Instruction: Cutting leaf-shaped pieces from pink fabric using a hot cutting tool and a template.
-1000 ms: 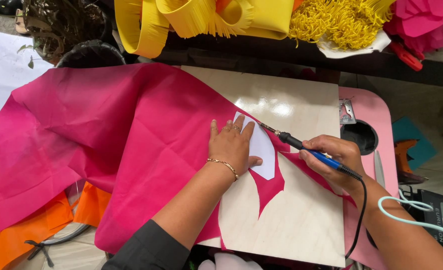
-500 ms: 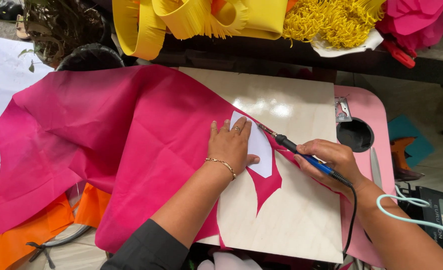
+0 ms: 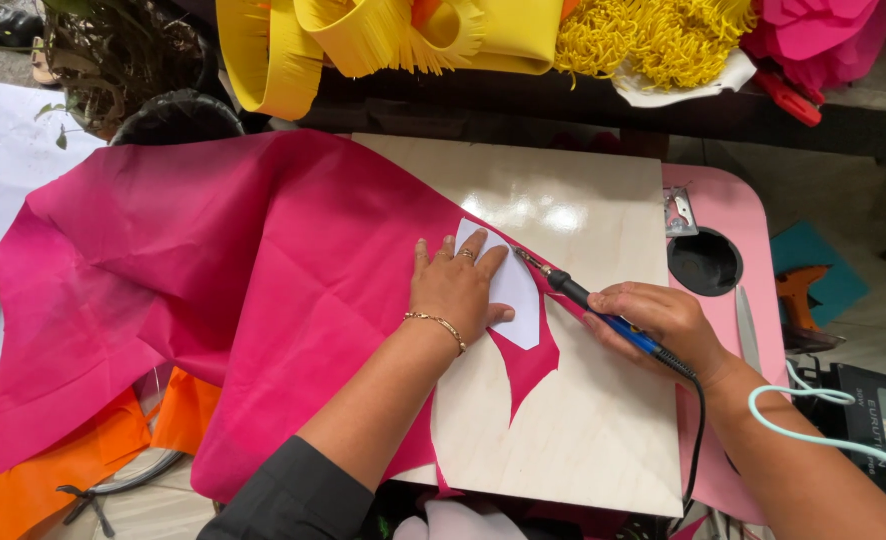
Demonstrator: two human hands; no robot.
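While lying across a pale wooden board [image 3: 583, 420], crumpled magenta fabric sheet [image 3: 213, 290] is being pinned by the flat, spread left hand [image 3: 455, 290] pressing a white paper template [image 3: 515, 290]; the right hand [image 3: 658, 322] is gripping a blue-handled corded cutting pen [image 3: 603, 312].

This looks like a craft workshop for fabric flowers: a pale wooden cutting board [image 3: 573, 420] on a pink table [image 3: 738, 215], big sheets of magenta fabric [image 3: 213, 290], fringed yellow strips [image 3: 383, 40] heaped behind, an orange glue gun [image 3: 798, 295] lying nearby.
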